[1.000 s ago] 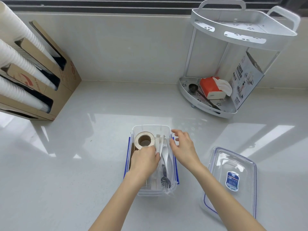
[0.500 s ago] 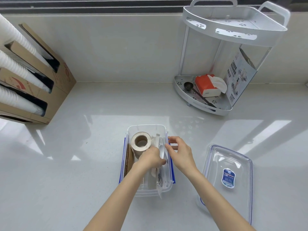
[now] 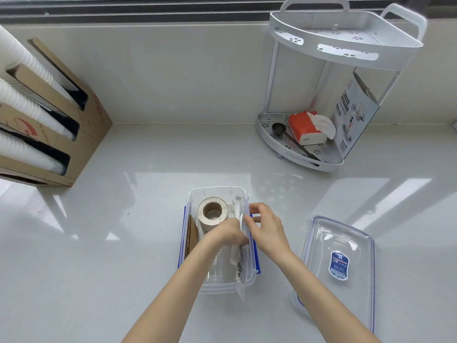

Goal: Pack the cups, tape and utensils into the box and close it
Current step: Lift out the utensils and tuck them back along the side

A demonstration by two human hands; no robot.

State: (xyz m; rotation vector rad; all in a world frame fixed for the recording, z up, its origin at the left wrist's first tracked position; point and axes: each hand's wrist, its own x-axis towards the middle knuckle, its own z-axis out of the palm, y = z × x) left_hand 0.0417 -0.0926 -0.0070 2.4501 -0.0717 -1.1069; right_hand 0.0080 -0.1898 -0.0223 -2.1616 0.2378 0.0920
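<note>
A clear plastic box (image 3: 217,190) with blue side clips stands open on the counter in front of me. Inside it a beige tape roll (image 3: 212,212) lies at the far end, with a brown corrugated piece (image 3: 191,235) along the left wall. A bag of white and dark plastic utensils (image 3: 239,266) lies along the right wall. My left hand (image 3: 228,233) is inside the box, closed on the utensil bag. My right hand (image 3: 265,227) pinches the bag's top at the right rim. The clear lid (image 3: 338,258) lies to the right.
A cardboard dispenser (image 3: 81,120) with stacks of white cups (image 3: 22,105) stands at the back left. A white two-tier corner rack (image 3: 329,95) at the back right holds a red tissue pack, a black scoop and a printed card. A wall runs behind.
Both hands have closed together on the utensil bag at the box's right side. The bag has shifted against the right wall.
</note>
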